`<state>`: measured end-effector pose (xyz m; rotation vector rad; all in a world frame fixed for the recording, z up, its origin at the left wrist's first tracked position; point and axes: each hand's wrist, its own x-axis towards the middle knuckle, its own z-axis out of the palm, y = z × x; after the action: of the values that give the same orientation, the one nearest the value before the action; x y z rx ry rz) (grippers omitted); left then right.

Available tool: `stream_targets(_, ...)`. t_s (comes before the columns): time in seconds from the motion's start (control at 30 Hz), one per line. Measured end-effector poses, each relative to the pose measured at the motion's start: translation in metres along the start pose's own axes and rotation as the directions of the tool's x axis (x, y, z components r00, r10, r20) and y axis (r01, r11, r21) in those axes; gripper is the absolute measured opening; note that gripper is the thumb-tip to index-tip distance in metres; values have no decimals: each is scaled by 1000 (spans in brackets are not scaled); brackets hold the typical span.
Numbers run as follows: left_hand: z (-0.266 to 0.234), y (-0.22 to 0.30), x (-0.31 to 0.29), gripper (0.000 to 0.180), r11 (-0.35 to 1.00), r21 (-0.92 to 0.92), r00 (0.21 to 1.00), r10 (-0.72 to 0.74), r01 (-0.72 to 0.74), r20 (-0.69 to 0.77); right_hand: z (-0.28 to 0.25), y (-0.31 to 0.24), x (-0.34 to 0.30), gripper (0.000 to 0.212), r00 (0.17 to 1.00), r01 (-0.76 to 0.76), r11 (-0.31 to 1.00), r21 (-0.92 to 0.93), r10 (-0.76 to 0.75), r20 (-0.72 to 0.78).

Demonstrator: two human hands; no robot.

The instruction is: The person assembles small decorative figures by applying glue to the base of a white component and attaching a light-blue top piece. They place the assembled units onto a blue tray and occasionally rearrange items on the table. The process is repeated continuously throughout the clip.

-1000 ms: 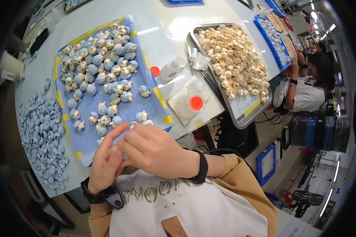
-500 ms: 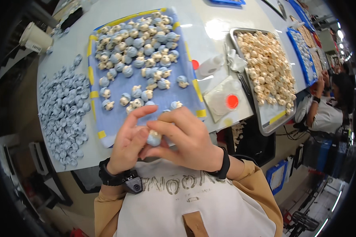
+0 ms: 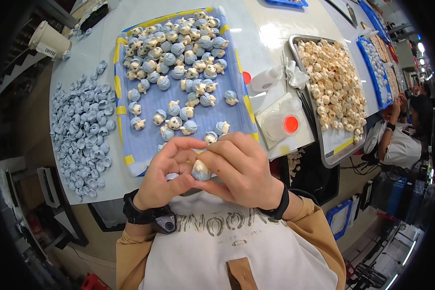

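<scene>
Between the two hands, a small doll head (image 3: 201,170) sits above the apron; its cream side faces up and away from the wearer, its blue side toward the wearer. Shape is near-round; long axis cannot be fixed. Right hand (image 3: 246,168): thumb and fingertips pinched on the head. Left hand (image 3: 155,178): half curled, index finger stretched out, thumb tip against the head's left edge. A pale blue bit (image 3: 171,177) shows inside the left fingers; mostly covered, form unclear. Fingers hide the head's sides and underside.

Beyond the hands, a blue-lined tray (image 3: 150,143) edged with yellow tape bears matte blue-and-cream heads (image 3: 169,59); the nearest are partly behind the fingers. Left of the hands: a heap of thin, hollow blue shells (image 3: 84,131). Right and beyond: a shiny metal tray (image 3: 331,144) of smooth, hollow cream pieces (image 3: 334,86), beside a crumpled white tissue (image 3: 295,77).
</scene>
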<state>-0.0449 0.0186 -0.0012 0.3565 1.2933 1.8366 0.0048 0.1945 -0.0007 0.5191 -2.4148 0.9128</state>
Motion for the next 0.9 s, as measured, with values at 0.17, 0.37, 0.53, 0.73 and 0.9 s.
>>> stream_targets(0.17, 3, -2, 1, 51, 992, 105, 990, -50, 64, -134, -8, 4, -5, 46, 987, 26, 999, -37, -20, 159)
stream_targets(0.37, -24, 9, -8, 33, 644, 732, 948, 31, 224, -318, -108, 22, -48, 44, 944, -294, 952, -87, 304, 129)
stream_targets(0.53, -28, 19, 7, 26, 540, 796, 880, 193, 274, -434, -235, 122, -162, 32, 396, -853, 33, -520, 689, -607)
stream_targets(0.73, -8, 20, -3, 37, 930, -66, 874, 313, -361, -372, -243, 163, -194, 21, 456, -819, 142, -556, 749, -481)
stream_targets(0.9, -15, 5, -11, 28, 939, -333, 989, 33, -81, -147, -227, 134, -174, 20, 503, -851, 242, -466, 632, -590)
